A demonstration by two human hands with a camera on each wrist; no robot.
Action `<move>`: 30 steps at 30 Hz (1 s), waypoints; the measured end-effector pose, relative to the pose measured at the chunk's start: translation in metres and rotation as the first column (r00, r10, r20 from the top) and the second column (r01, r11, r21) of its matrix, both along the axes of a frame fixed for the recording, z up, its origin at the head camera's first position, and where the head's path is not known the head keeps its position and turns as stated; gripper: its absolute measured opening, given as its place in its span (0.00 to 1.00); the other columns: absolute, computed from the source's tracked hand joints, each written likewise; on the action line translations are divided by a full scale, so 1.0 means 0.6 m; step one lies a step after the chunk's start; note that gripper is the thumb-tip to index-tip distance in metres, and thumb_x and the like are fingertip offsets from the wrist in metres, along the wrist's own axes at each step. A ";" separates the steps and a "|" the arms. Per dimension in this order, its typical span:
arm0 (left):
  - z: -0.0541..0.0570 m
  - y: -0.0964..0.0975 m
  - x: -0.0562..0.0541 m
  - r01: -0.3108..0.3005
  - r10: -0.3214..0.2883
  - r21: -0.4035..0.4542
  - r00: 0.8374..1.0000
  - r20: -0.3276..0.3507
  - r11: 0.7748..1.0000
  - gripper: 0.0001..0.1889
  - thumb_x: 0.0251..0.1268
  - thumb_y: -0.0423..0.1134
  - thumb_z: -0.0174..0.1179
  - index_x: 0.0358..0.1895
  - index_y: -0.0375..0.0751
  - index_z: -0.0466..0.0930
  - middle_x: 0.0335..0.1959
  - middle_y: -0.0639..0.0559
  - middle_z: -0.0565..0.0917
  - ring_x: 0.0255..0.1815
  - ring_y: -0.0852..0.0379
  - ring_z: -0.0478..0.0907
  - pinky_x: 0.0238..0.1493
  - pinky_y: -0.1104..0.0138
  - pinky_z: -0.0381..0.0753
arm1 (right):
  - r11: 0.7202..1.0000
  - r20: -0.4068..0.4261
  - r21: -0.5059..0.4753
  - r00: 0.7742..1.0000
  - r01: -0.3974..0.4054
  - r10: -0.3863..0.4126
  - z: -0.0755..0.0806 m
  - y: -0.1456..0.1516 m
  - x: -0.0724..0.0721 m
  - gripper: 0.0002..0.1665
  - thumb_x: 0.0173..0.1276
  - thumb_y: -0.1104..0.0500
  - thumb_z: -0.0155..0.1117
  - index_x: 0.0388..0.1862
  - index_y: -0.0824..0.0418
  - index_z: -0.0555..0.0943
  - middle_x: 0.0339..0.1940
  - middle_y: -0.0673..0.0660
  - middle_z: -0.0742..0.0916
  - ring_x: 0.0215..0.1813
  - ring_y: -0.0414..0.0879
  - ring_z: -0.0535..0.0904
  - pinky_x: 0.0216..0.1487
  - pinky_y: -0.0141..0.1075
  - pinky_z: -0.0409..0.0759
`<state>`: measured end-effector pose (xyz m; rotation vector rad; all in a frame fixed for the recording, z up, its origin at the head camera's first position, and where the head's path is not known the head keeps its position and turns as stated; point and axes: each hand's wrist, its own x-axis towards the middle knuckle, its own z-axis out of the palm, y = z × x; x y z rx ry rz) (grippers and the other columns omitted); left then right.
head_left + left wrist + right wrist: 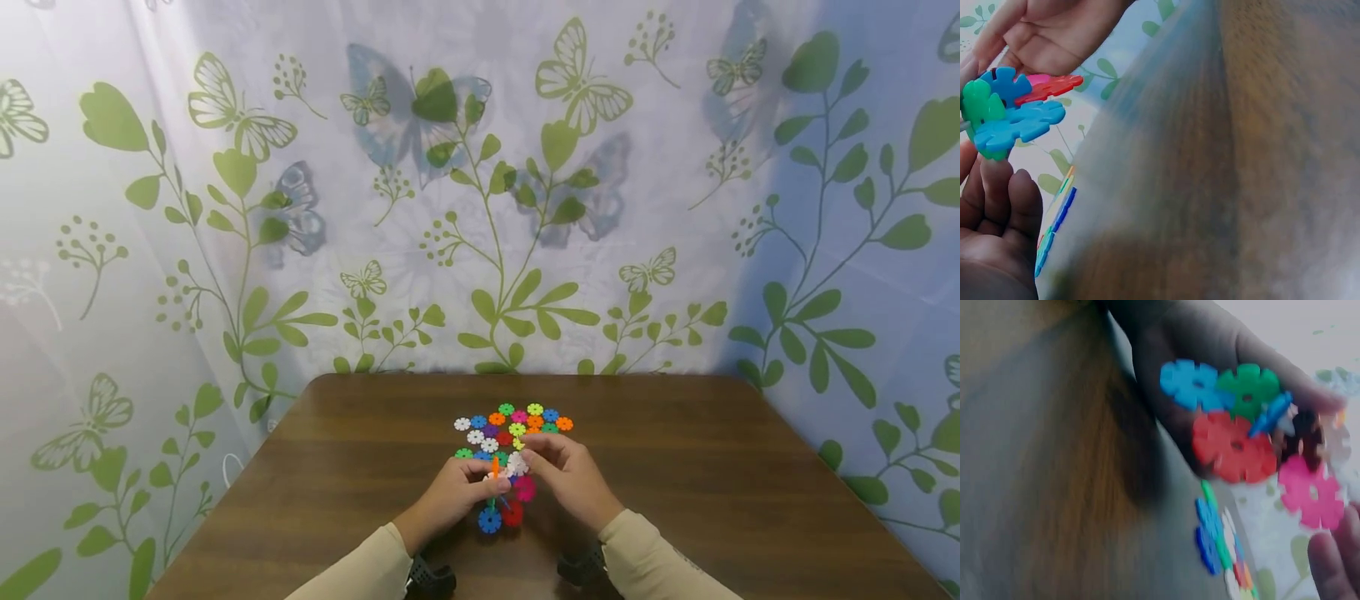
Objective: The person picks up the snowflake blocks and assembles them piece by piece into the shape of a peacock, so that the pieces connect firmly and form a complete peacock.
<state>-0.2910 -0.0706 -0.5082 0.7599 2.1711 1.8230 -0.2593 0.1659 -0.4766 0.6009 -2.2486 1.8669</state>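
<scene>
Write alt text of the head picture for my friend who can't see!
A person's left-hand grip holds joined flower-shaped discs, the right-hand grip close beside them. More colourful discs lie beyond on a brown table, before a butterfly-and-leaf curtain.

Curtained-off booth, butterfly-print drapes [495,267] around a brown table [720,475]

A pale-beige left sleeve [363,558] is running back from the left grip [456,492]; a matching right sleeve [648,557], bearing a faint dark marking [686,561], is running back from the right grip [572,481]. Black perforated pieces [432,578] are showing behind both grips.
</scene>
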 end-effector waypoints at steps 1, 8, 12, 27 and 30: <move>0.000 0.000 -0.001 -0.008 0.008 -0.002 1.000 -0.001 1.000 0.11 0.73 0.46 0.71 0.43 0.41 0.93 0.33 0.50 0.89 0.31 0.59 0.78 0.32 0.70 0.78 | 1.000 0.001 0.006 1.000 0.020 -0.020 -0.003 0.004 -0.003 0.17 0.78 0.56 0.68 0.60 0.62 0.85 0.48 0.57 0.88 0.48 0.57 0.86 0.51 0.42 0.86; 0.001 0.004 0.003 -0.031 0.032 -0.023 0.999 0.019 0.999 0.12 0.72 0.48 0.71 0.40 0.42 0.92 0.27 0.52 0.84 0.30 0.57 0.75 0.27 0.70 0.71 | 0.932 -0.097 0.241 0.962 0.271 -0.255 -0.031 0.051 -0.028 0.16 0.74 0.57 0.73 0.57 0.61 0.86 0.49 0.51 0.88 0.51 0.50 0.83 0.56 0.47 0.83; 0.000 0.004 0.009 -0.024 0.024 -0.015 1.000 0.020 1.000 0.11 0.73 0.46 0.70 0.39 0.41 0.91 0.27 0.54 0.84 0.30 0.59 0.73 0.27 0.70 0.69 | 0.860 -0.169 0.419 0.955 0.292 -0.243 -0.045 0.071 -0.036 0.20 0.73 0.59 0.75 0.59 0.66 0.85 0.58 0.61 0.85 0.61 0.60 0.80 0.67 0.62 0.69; -0.001 0.004 0.004 0.010 -0.010 -0.011 1.000 0.014 1.000 0.12 0.73 0.48 0.70 0.37 0.44 0.91 0.23 0.56 0.79 0.27 0.60 0.70 0.26 0.71 0.68 | 0.701 -0.116 0.677 0.973 0.223 -0.198 -0.052 0.084 -0.034 0.29 0.72 0.47 0.75 0.67 0.58 0.83 0.76 0.69 0.72 0.65 0.74 0.65 0.57 0.75 0.61; -0.001 0.001 0.002 0.005 -0.005 -0.015 1.000 0.005 1.000 0.12 0.73 0.48 0.70 0.36 0.43 0.90 0.21 0.55 0.76 0.25 0.60 0.69 0.24 0.70 0.67 | 0.692 -0.133 0.680 0.969 0.243 -0.210 -0.052 0.086 -0.036 0.28 0.72 0.47 0.74 0.66 0.58 0.83 0.76 0.68 0.73 0.65 0.74 0.66 0.57 0.74 0.62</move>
